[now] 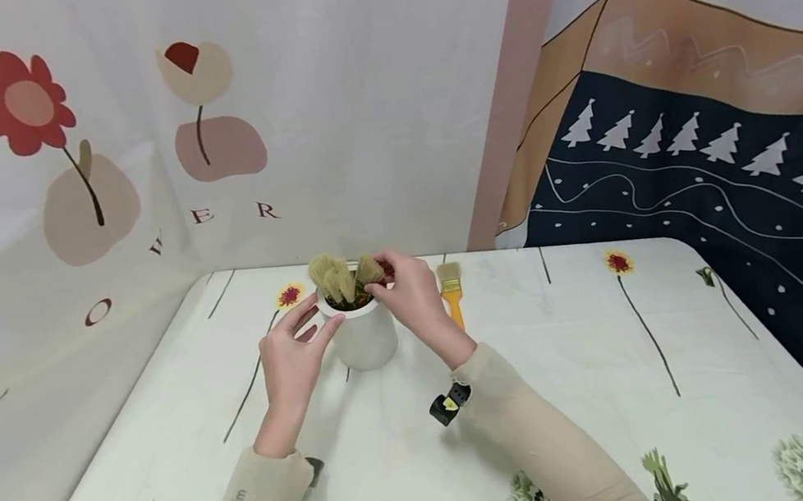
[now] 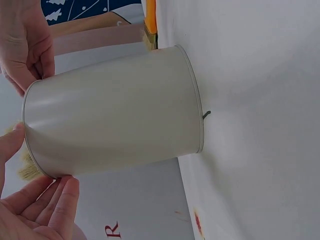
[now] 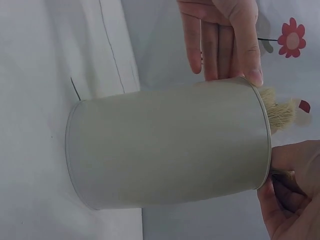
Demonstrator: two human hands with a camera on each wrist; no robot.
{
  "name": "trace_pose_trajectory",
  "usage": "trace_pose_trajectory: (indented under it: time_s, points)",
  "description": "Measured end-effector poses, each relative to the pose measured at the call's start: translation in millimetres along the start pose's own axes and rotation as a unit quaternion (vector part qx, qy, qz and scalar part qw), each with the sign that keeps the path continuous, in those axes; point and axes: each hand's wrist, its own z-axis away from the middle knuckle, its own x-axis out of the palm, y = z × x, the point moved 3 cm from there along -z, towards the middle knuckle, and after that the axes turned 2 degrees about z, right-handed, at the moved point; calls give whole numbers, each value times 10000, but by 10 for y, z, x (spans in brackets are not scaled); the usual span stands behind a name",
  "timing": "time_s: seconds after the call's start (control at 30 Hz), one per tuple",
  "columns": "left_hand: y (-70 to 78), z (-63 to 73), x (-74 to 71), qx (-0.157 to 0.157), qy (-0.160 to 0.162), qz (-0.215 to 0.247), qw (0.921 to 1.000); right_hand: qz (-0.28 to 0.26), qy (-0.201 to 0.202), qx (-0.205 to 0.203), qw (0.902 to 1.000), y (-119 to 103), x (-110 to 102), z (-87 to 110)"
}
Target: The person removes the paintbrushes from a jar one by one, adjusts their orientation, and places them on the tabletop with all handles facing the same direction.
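A white cylindrical pot (image 1: pixel 366 341) stands upright on the table. Tufts of pale yellow-green bristly dried grass (image 1: pixel 334 278) rise from it, above a dark brown-green fill (image 1: pixel 352 299). My left hand (image 1: pixel 295 358) holds the pot's rim from the left, thumb at the near side and fingers farther round. At the right of the rim, my right hand (image 1: pixel 414 294) pinches a small bristly tuft (image 1: pixel 370 270). Strands show between its thumb and finger in the right wrist view. The pot's wall hides its inside from both wrist views.
A flat paintbrush (image 1: pixel 453 294) with an orange handle lies right of the pot, partly behind my right wrist. The table's cloth (image 1: pixel 561 348) is white with printed flowers. Behind it hang a white printed curtain (image 1: pixel 357 123) and a dark tree-patterned cloth (image 1: pixel 661 179).
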Motion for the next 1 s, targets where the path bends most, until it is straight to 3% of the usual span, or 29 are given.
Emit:
trace_pose_trajectory:
  time_s: [0.4, 1.0]
  points:
    - [3, 0, 1, 38, -8, 41, 10000, -841, 373, -230, 9955, 54, 11, -7]
    - [-18, 2, 0, 2, 11, 66, 10000, -1323, 881, -795, 9841, -43, -203, 5]
